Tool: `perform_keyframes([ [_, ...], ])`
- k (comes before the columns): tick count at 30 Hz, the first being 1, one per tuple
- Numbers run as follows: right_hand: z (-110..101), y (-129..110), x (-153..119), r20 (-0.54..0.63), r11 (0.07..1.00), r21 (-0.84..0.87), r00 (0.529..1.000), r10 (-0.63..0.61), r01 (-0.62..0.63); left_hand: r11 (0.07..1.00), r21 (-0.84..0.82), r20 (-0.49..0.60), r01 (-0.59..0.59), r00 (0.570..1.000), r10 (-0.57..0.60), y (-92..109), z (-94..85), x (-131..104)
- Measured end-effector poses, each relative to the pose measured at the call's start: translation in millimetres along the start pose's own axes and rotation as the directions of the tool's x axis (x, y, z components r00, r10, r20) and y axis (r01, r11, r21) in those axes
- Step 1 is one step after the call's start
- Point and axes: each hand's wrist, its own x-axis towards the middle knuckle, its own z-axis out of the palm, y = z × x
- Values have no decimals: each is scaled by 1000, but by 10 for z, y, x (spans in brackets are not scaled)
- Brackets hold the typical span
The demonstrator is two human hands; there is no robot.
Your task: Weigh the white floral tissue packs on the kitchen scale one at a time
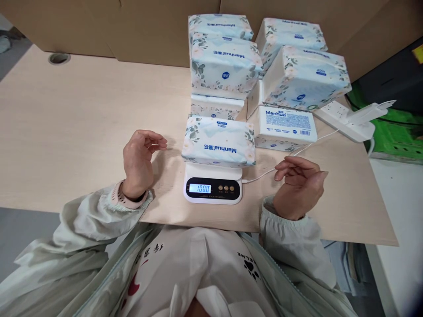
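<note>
A white digital scale (213,197) stands near the table's front edge, its lit display showing about 100.0. One Manhua tissue pack (218,141) lies flat on top of it. To the left of the pack, my left hand (140,158) is raised with fingers loosely curved and apart, touching nothing. On the other side, my right hand (300,185) hovers beyond the white cable (261,176), palm turned inward, fingers slightly bent and holding nothing.
Several tissue packs (226,66) are stacked behind the scale in two columns. A white power strip (350,121) and a green crate (399,136) are at the right. Cardboard (148,35) walls the back of the wooden table (82,132), which has a cable hole (59,58).
</note>
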Motion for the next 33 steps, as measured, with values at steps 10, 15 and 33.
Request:
perform_keyframes([
  [10, -27, 13, 7, 9, 1000, -4, 1000, -2, 2, 1000, 9, 10, 1, 1000, -2, 18, 5, -1],
  [15, -17, 38, 2, 27, 997, 49, 998, -52, 51, 1000, -14, -7, -9, 1000, 9, 17, 18, -1],
  [33, 3, 24, -7, 17, 998, 67, 1000, 3, -4, 999, -6, 75, -50, 996, 51, -21, -8, -21],
])
